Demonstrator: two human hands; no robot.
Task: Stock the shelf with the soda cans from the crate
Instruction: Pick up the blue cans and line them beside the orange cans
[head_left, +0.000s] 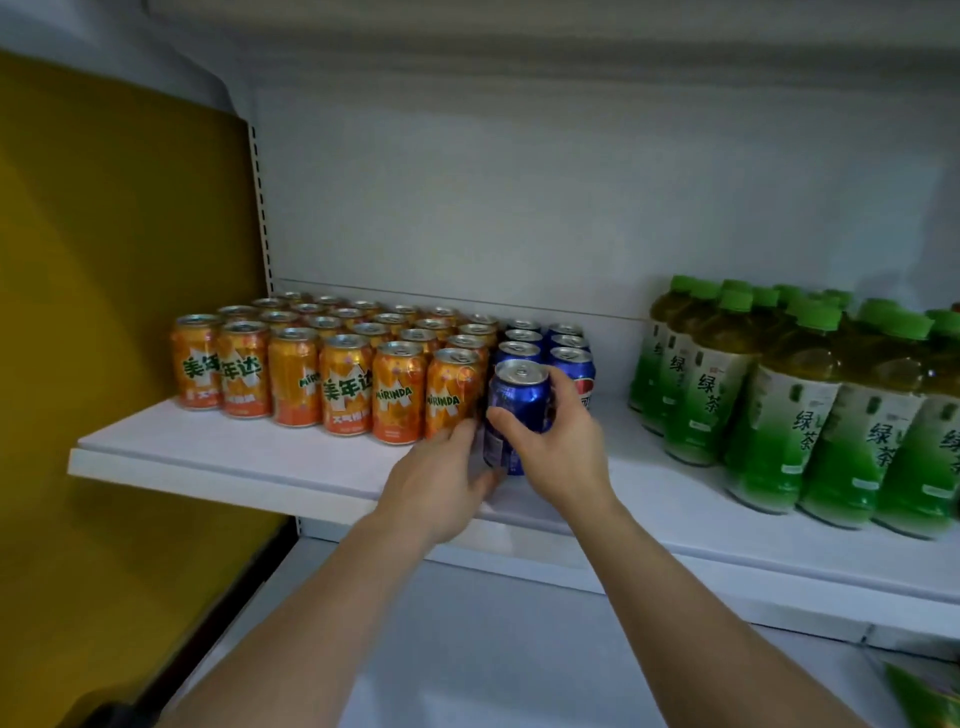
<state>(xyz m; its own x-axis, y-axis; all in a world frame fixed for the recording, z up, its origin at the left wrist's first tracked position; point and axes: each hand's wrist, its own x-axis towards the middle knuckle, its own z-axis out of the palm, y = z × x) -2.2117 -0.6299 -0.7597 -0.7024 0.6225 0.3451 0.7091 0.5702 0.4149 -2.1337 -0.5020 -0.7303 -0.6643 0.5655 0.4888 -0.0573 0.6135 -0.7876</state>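
Note:
On the white shelf (218, 457), several orange Mirinda cans (343, 384) stand in rows at the left. Two short rows of blue soda cans (569, 358) stand right beside them. A blue soda can (519, 400) is upright at the front of the left blue row, next to the front orange can. My right hand (561, 447) grips it around the middle, thumb on its left side and fingers on its right. Low on the can's left side, my left hand (441, 483) holds it with thumb and fingers curled against it. The crate is out of view.
Green tea bottles (810, 415) with green caps crowd the right part of the shelf. A bare strip of shelf (618, 415) lies between the blue cans and the bottles. A yellow panel (104, 312) stands at the left. A lower white shelf (467, 649) lies under my arms.

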